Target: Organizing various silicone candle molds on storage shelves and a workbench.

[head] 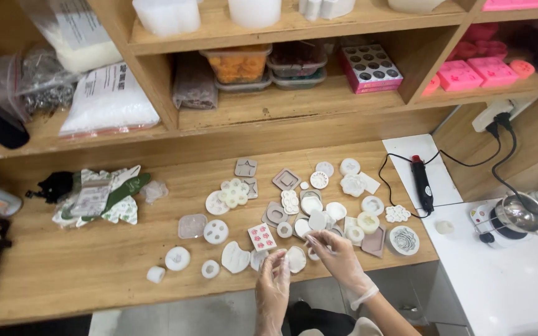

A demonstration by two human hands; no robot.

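Note:
Both my hands wear thin clear gloves and meet at the front edge of a wooden counter (94,261). My left hand (273,283) and my right hand (337,255) together pinch a small white shell-shaped mold (296,259) between their fingertips. Around them lie several small silicone molds: a white heart-shaped mold (235,257), a square mold with pink flowers (261,237), a round rose mold (404,240) and several round white molds (215,231).
A black heat gun (422,183) lies on a white mat at the right, its cord running to a wall socket (493,115). A small metal melting pot (518,214) stands on the white table. Crumpled packaging (101,196) lies left. Shelves above hold containers, bags and pink molds.

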